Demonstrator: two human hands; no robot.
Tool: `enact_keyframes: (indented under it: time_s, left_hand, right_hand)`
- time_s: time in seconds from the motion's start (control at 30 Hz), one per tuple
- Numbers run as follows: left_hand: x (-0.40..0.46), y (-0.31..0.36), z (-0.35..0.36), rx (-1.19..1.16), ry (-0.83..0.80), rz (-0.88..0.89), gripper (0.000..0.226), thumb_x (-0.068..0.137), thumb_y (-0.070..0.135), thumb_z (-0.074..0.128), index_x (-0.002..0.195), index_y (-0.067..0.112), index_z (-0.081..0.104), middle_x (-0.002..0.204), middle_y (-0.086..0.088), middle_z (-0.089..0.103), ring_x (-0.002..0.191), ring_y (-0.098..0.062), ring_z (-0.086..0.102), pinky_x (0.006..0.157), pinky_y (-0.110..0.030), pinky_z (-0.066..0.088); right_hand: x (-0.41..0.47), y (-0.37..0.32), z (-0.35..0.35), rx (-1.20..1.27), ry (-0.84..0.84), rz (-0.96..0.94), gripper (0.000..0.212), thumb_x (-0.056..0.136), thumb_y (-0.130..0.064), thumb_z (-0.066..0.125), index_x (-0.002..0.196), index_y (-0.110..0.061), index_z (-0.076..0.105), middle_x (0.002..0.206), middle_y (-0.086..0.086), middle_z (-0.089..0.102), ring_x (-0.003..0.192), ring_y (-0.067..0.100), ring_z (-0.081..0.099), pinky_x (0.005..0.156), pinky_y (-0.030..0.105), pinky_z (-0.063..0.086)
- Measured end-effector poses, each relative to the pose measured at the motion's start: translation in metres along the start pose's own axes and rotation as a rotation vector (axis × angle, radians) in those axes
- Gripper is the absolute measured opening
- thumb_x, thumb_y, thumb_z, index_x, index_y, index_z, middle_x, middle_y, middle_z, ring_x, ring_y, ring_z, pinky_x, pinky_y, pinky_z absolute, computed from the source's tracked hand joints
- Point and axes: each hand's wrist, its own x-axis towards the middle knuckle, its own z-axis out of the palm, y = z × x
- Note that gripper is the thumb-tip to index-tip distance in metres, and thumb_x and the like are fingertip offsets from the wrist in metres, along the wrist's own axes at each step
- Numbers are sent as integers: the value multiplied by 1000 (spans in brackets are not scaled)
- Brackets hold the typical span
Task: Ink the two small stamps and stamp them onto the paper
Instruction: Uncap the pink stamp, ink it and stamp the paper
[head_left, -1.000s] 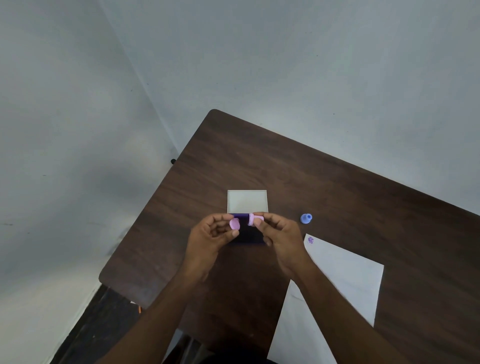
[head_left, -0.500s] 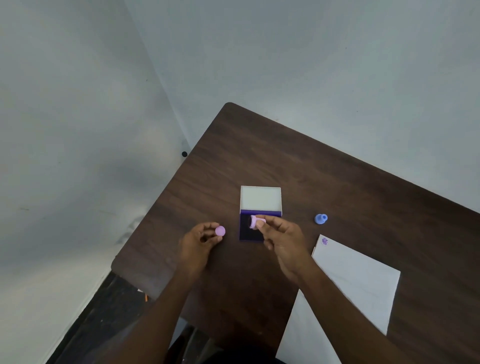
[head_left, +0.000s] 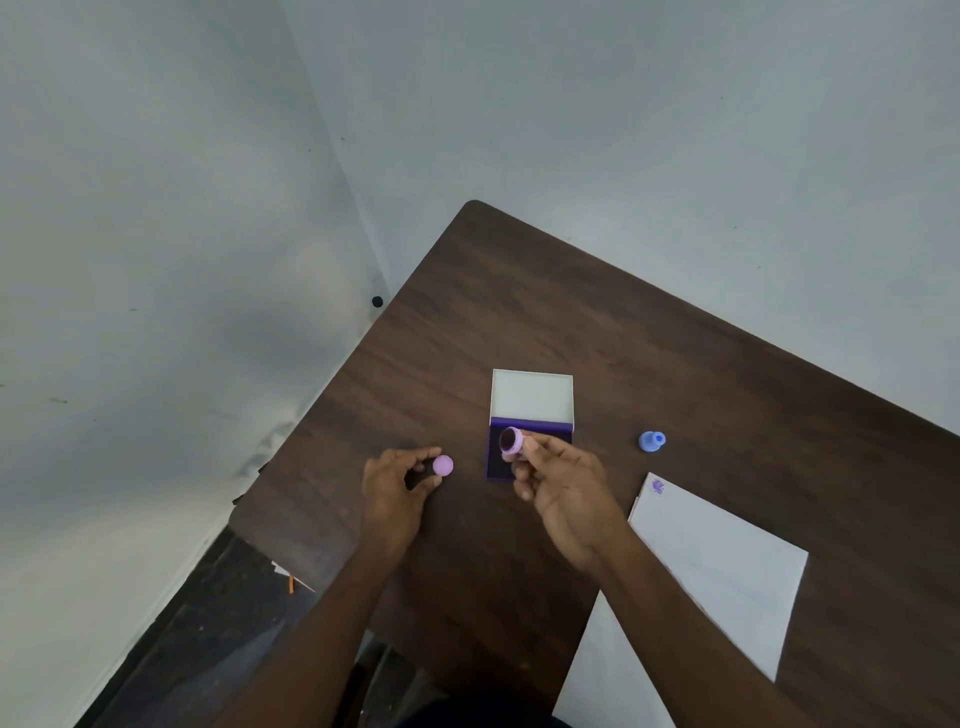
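Observation:
My right hand (head_left: 563, 486) pinches a small pink stamp (head_left: 511, 442), tilted so its dark inked face points left, just above the purple ink pad (head_left: 498, 467). The pad's white lid (head_left: 532, 397) lies open behind it. My left hand (head_left: 397, 488) holds the stamp's round pink cap (head_left: 443, 465) at its fingertips, low over the table to the left of the pad. A small blue stamp (head_left: 651, 442) lies on the table to the right. The white paper (head_left: 711, 566) lies at the right, with one purple print (head_left: 658, 487) at its top corner.
The dark wooden table (head_left: 597, 322) stands in a corner of pale walls; its left edge runs just beyond my left hand. A second white sheet (head_left: 597, 675) sticks out under the paper near the front edge. Dark floor shows at the lower left.
The cap came off the pink stamp. My left hand carried it away to the left and lower, while my right hand turned the stamp so its inked face shows over the pad.

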Motion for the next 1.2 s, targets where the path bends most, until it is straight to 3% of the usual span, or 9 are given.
enact_keyframes:
  time_s: [0.13, 0.33, 0.47, 0.57, 0.7, 0.87, 1.0, 1.2]
  left_hand:
    - [0, 11, -9, -73, -8, -7, 46, 74, 11, 81, 115, 26, 70, 85, 8, 60, 83, -7, 56, 82, -37, 49]
    - [-8, 73, -27, -349, -80, 25, 36, 80, 15, 76, 108, 37, 71, 90, 11, 70, 82, -6, 64, 69, -10, 47]
    - [-10, 117, -36, -463, -141, 130, 34, 77, 18, 80, 109, 29, 72, 103, 9, 72, 94, -12, 68, 77, -24, 54]
    - [-11, 136, -37, -404, -172, 234, 40, 71, 25, 82, 110, 26, 71, 105, 9, 68, 93, -16, 66, 76, -24, 55]
    - [-11, 148, -34, -316, -126, 320, 43, 66, 32, 83, 107, 21, 73, 104, 8, 64, 94, -3, 61, 77, -8, 46]
    - [-11, 154, -32, -234, -84, 323, 42, 63, 31, 86, 103, 23, 75, 104, 8, 60, 101, -12, 57, 83, -17, 49]
    - [-12, 158, -34, -208, -81, 334, 44, 62, 46, 77, 103, 30, 74, 103, 10, 57, 103, -12, 51, 82, -8, 42]
    - [-12, 159, -32, -161, -92, 314, 49, 62, 53, 72, 104, 29, 75, 106, 10, 56, 104, -10, 48, 81, -2, 38]
  right_hand:
    - [-4, -3, 1, 226, -113, 52, 26, 87, -20, 63, 107, -3, 65, 90, 10, 64, 75, 17, 52, 67, 31, 43]
    - [-9, -8, 3, 404, -164, 74, 25, 92, -13, 54, 114, 0, 57, 92, 14, 60, 74, 18, 52, 63, 29, 45]
    - [-9, -9, 4, 463, -202, 50, 20, 93, -11, 49, 109, 1, 56, 90, 14, 56, 72, 17, 48, 63, 31, 37]
    - [-10, -9, 2, 526, -224, 70, 28, 93, -13, 51, 118, 1, 54, 92, 12, 59, 73, 15, 52, 68, 32, 39]
    - [-11, -12, -1, 618, -245, 87, 35, 88, -13, 57, 121, 0, 56, 97, 13, 61, 75, 14, 54, 78, 34, 43]
    - [-13, -11, -1, 700, -274, 103, 36, 87, -13, 57, 121, -2, 57, 98, 13, 62, 79, 15, 50, 73, 33, 45]
    - [-11, -10, -1, 696, -273, 111, 35, 91, -13, 49, 124, -3, 51, 98, 13, 58, 79, 16, 48, 71, 34, 41]
    - [-11, -9, -5, 673, -276, 103, 37, 92, -13, 47, 127, -2, 47, 97, 14, 58, 79, 17, 51, 71, 35, 35]
